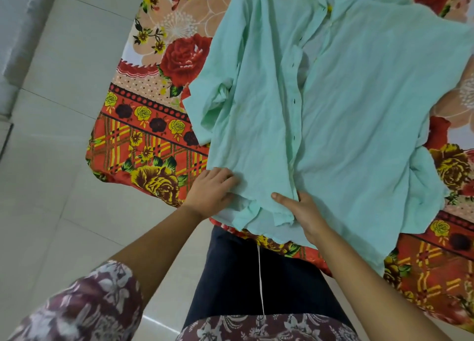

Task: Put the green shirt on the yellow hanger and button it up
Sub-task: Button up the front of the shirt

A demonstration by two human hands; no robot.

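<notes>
together, left hand [213, 189] and right hand [306, 213] clutch the green shirt [341, 115] at its hem, arms extended.

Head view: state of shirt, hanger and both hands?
green shirt, flat on floral bedsheet, front unbuttoned
yellow hanger, inside shirt, only a tip showing at collar
left hand, gripping the hem
right hand, pinching the front placket edge
</notes>
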